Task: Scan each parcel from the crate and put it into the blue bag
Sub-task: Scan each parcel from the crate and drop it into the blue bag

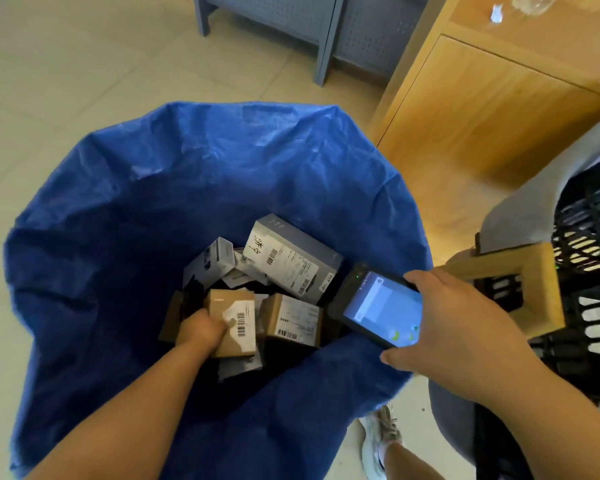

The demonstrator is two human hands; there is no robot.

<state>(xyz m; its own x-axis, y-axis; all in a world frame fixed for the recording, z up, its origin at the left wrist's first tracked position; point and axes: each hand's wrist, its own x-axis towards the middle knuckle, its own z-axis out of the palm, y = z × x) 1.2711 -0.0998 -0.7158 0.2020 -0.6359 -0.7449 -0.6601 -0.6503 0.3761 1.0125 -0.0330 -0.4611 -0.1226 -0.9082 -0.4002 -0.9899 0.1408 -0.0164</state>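
Left hand [201, 332] is down inside the blue bag [125, 209], fingers wrapped round a small brown parcel [234, 323] with its white barcode label facing up; the parcel sits at the level of the pile, so it is either being set down or just about to be let go — cannot tell which. Right hand [454, 327] is clamped on a handheld scanner [378, 303], screen lit and facing up, held over the near-right rim of the bag. Bag stands open on the tiled floor, mouth wide. Contents at the bottom: a long grey box [291, 258] with a printed label lying at the far side, a second brown box [295, 320] just right of the held parcel and touching it, a smaller grey box [210, 261] to the far left, plus a few more half buried and too dark to make out. Black plastic crate [589, 299] is at the right edge, just beside the bag, partly draped in grey cloth; its inside is largely out of view, so how many parcels are left cannot be read. Judgement on progress: several parcels already bagged, the one in hand appears scanned and at the drop stage — task under way, remainder unknown. Likely next: free the left hand, reach right to the crate for another parcel
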